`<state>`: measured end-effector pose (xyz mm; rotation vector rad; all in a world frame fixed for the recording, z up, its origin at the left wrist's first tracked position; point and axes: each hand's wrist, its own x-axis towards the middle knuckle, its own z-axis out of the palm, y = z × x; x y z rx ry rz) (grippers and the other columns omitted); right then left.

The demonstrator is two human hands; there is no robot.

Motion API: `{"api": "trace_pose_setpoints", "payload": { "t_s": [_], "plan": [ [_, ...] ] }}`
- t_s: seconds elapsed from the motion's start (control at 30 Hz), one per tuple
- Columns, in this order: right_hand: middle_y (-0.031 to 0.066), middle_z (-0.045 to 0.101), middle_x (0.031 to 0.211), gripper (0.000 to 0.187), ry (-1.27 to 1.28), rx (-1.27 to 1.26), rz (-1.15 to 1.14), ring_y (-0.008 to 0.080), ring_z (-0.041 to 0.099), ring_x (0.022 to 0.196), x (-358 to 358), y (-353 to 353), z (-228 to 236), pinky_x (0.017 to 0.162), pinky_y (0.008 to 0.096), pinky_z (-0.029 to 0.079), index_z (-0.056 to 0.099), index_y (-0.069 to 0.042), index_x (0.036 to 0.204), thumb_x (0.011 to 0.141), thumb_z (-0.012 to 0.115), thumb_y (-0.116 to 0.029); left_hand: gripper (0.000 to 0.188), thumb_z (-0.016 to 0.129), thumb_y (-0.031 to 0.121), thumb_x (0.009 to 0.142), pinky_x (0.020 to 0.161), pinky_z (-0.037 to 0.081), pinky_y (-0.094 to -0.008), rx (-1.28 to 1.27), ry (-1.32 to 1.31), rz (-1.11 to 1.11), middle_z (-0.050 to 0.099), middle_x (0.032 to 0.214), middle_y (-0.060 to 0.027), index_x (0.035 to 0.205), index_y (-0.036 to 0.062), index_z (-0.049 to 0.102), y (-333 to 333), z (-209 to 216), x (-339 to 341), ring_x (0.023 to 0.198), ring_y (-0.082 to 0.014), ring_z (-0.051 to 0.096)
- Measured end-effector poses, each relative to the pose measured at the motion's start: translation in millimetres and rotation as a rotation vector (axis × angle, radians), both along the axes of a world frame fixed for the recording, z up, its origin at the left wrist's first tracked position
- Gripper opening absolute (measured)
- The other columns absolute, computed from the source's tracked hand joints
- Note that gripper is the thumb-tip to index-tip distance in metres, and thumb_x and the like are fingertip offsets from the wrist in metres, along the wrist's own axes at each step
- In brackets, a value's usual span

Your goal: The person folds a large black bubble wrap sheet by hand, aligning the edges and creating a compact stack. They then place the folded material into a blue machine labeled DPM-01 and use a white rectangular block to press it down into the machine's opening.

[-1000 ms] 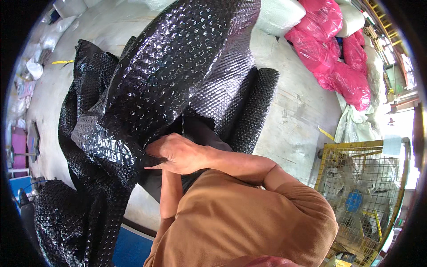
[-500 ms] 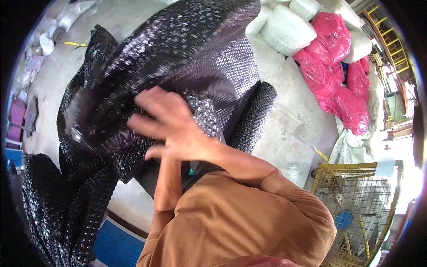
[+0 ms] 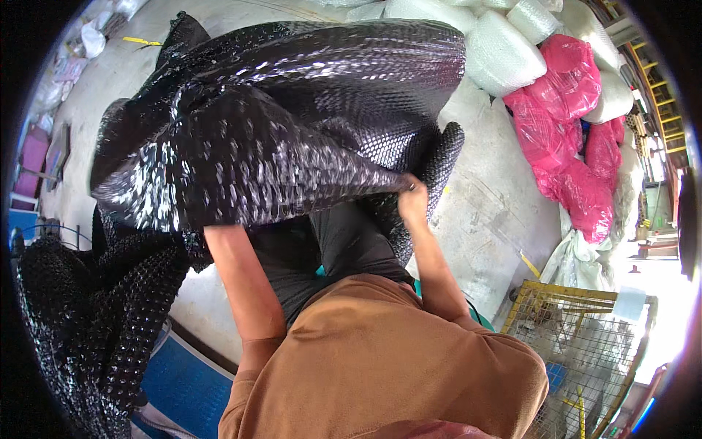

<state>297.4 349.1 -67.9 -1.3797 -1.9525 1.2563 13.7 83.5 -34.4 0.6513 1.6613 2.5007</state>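
Observation:
A large sheet of glossy black bubble wrap (image 3: 256, 168) spreads in loose folds across my lap and beyond my knees. Its near edge is pinched in my right hand (image 3: 414, 196), which is closed and pulls the film taut toward the right. My left forearm (image 3: 247, 282) runs up under the sheet's near edge at the left; the hand itself is covered by the film, so its fingers are hidden. Beside my right hand, a rolled part of black bubble wrap (image 3: 443, 164) stands close to my leg.
More black bubble wrap (image 3: 95, 314) is heaped at the lower left, next to a blue panel (image 3: 183, 384). Clear bubble wrap rolls (image 3: 504, 55) and pink plastic-wrapped bundles (image 3: 578, 154) lie at the far right. A yellow-framed wire cage (image 3: 585, 344) stands at the near right.
My right hand, spread and blurred over the film at the left before, has swung right and now grips the sheet's edge. The sheet is drawn out sideways, and my left hand has gone under it.

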Motion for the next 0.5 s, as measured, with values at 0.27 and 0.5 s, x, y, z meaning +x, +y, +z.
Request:
{"api": "trace_pose_setpoints", "payload": {
  "t_s": [0.27, 0.5],
  "plan": [
    [0.0097, 0.076, 0.11, 0.053, 0.53, 0.33, 0.358, 0.0158, 0.068, 0.102, -92.0, -29.5, 156.5, 0.095, 0.0294, 0.052, 0.07, 0.002, 0.119, 0.073, 0.049, 0.017, 0.065, 0.085, 0.014, 0.082, 0.103, 0.051, -0.0354, -0.54, 0.072, -0.414, 0.068, 0.129, -0.0134, 0.137, -0.0054, 0.056, 78.7, -35.8, 109.2, 0.114, -0.0214, 0.066],
    [0.0155, 0.07, 0.127, 0.074, 0.584, 0.384, 1.112, 0.0332, 0.064, 0.124, -107.2, -138.2, 159.6, 0.106, 0.0432, 0.047, 0.069, -0.006, 0.128, 0.056, 0.075, 0.007, 0.053, 0.073, 0.028, 0.093, 0.104, 0.05, -0.0393, -0.217, -0.407, -0.47, 0.068, 0.13, -0.0104, 0.136, -0.0002, 0.059, 102.3, -21.9, 128.3, 0.118, -0.0225, 0.065]
  ]
}}
